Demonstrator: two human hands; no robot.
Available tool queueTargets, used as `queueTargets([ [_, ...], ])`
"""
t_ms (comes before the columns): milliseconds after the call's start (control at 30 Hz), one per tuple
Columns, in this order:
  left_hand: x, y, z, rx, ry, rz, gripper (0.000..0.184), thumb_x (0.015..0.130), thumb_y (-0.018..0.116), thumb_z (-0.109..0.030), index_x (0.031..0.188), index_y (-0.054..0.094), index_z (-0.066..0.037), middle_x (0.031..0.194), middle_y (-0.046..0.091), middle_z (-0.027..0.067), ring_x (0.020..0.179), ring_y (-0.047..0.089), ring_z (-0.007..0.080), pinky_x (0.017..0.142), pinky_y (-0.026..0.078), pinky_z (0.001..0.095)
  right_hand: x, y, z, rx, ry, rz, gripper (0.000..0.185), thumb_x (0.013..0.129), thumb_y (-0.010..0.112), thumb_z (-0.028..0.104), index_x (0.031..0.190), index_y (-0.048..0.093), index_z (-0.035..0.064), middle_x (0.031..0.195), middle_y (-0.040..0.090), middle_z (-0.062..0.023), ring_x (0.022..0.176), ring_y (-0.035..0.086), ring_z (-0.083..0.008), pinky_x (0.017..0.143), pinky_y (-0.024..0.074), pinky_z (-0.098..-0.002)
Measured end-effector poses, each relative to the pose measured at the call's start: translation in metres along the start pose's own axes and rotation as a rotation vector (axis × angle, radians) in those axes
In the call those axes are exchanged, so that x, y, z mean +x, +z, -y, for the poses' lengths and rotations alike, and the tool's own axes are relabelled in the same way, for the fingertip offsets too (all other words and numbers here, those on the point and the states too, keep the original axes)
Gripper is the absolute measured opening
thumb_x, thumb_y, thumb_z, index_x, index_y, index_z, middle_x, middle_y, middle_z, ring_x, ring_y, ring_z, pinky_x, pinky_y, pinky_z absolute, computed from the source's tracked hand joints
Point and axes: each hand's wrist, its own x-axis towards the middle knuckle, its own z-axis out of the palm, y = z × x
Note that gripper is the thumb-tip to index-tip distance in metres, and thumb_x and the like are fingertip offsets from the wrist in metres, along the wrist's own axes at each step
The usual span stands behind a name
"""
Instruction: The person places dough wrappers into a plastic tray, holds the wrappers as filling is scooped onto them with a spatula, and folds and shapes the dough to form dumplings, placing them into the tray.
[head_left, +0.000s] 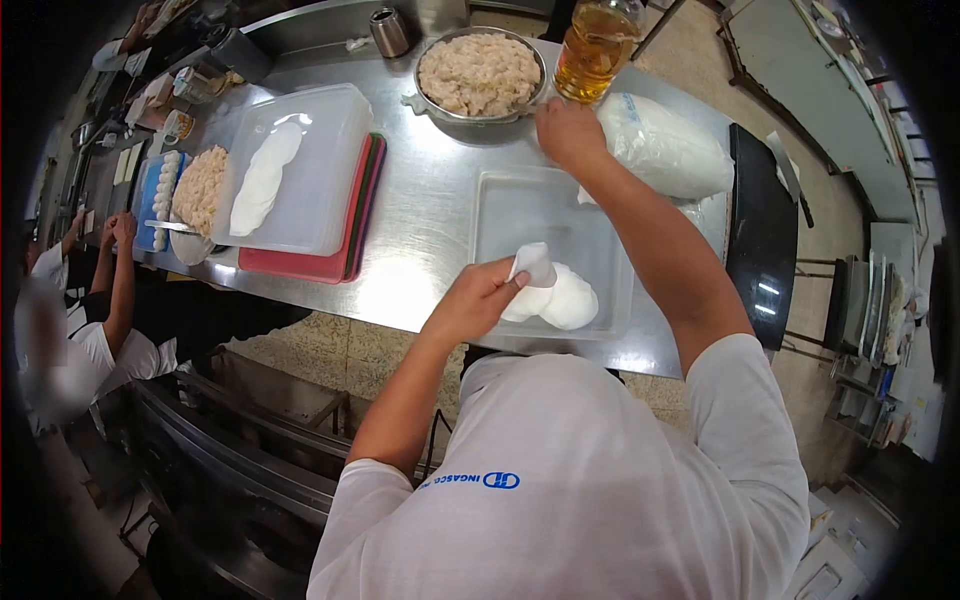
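Observation:
My left hand [472, 300] pinches a thin white dough scraper [535, 264] between thumb and fingers. It is just above smooth white dough [570, 300], which lies in the near part of a shallow clear plastic tray [480, 210]. Past the tray's far edge, my right hand [570, 132] has its fingers curled; what they hold, if anything, is hidden. That hand is between a metal bowl [543, 75] heaped with pale minced filling [480, 73] and a bottle of golden oil [594, 50]. A large clear bag of something white [665, 148] lies beside my right forearm.
Left of the tray, a translucent container [335, 200] with white dough sits on stacked red and green boards [300, 262]. A metal cup [389, 32] stands behind. A knife [785, 165] is at the far right. Another person [100, 320] works at the left.

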Motion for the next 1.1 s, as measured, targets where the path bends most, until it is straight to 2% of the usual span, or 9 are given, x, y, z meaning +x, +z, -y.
queueTargets([
  [33,-0.001,-0.003,-0.011,0.131,-0.020,0.007,0.030,0.108,0.056,-0.022,0.120,0.068,0.002,0.111,0.074,0.0129,0.104,0.069,0.0232,0.093,0.052,0.0330,0.008,-0.001,0.000,0.029,0.051,0.064,0.028,0.096,0.052,0.018,0.105,0.076,0.0062,0.103,0.074,-0.0166,0.095,0.074,-0.0354,0.083,0.0590,-0.0465],
  [100,0.004,-0.005,-0.001,0.392,0.307,-0.233,0.026,0.093,0.066,-0.007,0.118,0.070,-0.002,0.116,0.072,0.0159,0.113,0.068,0.0326,0.101,0.053,0.0402,0.019,-0.014,-0.012,-0.009,0.007,0.195,0.028,0.096,0.053,0.018,0.107,0.076,0.0080,0.101,0.075,-0.0164,0.095,0.075,-0.0356,0.083,0.0599,-0.0478],
  [167,0.013,-0.019,0.005,0.609,0.651,-0.479,0.037,0.082,0.070,0.000,0.118,0.072,-0.006,0.119,0.072,0.0162,0.119,0.066,0.0363,0.105,0.052,0.0445,0.029,-0.053,-0.022,-0.061,-0.026,0.274,0.028,0.095,0.053,0.016,0.110,0.076,0.0101,0.098,0.076,-0.0157,0.095,0.075,-0.0354,0.083,0.0603,-0.0487],
  [200,0.015,-0.026,0.009,0.545,0.618,-0.528,0.051,0.070,0.073,0.004,0.119,0.074,-0.011,0.125,0.070,0.0157,0.128,0.062,0.0372,0.111,0.049,0.0499,0.030,-0.083,-0.025,-0.093,-0.038,0.287,0.029,0.095,0.053,0.015,0.111,0.077,0.0114,0.097,0.075,-0.0151,0.095,0.075,-0.0351,0.083,0.0603,-0.0490],
  [433,0.043,-0.089,0.018,0.809,0.730,-0.830,0.050,0.071,0.077,-0.001,0.120,0.076,-0.013,0.133,0.066,0.0146,0.129,0.060,0.0394,0.112,0.046,0.0528,0.031,-0.054,-0.063,0.097,-0.205,0.127,0.033,0.091,0.053,0.005,0.112,0.076,0.0136,0.099,0.074,-0.0152,0.099,0.073,-0.0348,0.085,0.0584,-0.0491],
  [500,0.059,-0.093,0.020,0.638,0.735,-0.907,0.034,0.084,0.073,-0.004,0.118,0.075,-0.005,0.133,0.067,0.0153,0.127,0.062,0.0358,0.110,0.049,0.0455,0.030,-0.044,-0.068,0.155,-0.239,0.145,0.032,0.090,0.053,0.005,0.111,0.076,0.0132,0.100,0.074,-0.0149,0.100,0.072,-0.0347,0.084,0.0580,-0.0488],
  [700,0.108,-0.093,0.044,-1.081,-0.077,-0.706,0.030,0.104,0.059,-0.020,0.122,0.064,0.003,0.122,0.069,0.0107,0.110,0.068,0.0237,0.096,0.054,0.0364,0.042,-0.066,-0.078,0.080,-0.098,0.235,0.032,0.090,0.053,0.007,0.111,0.077,0.0132,0.102,0.074,-0.0159,0.100,0.072,-0.0354,0.083,0.0578,-0.0490],
  [833,0.124,-0.091,0.047,-1.082,-0.153,-0.731,0.034,0.105,0.059,-0.023,0.127,0.060,0.003,0.118,0.069,0.0118,0.104,0.069,0.0227,0.093,0.054,0.0359,0.046,-0.062,-0.080,0.084,-0.008,0.199,0.033,0.090,0.053,0.007,0.111,0.077,0.0140,0.104,0.075,-0.0162,0.101,0.072,-0.0351,0.084,0.0576,-0.0493],
  [1100,0.171,-0.094,0.058,-1.110,-0.133,-0.708,0.034,0.107,0.056,-0.026,0.127,0.059,0.001,0.124,0.065,0.0138,0.109,0.066,0.0265,0.093,0.056,0.0427,0.043,-0.018,-0.077,0.256,-0.204,0.164,0.036,0.091,0.052,0.005,0.115,0.077,0.0146,0.107,0.075,-0.0156,0.102,0.072,-0.0339,0.089,0.0574,-0.0486],
])
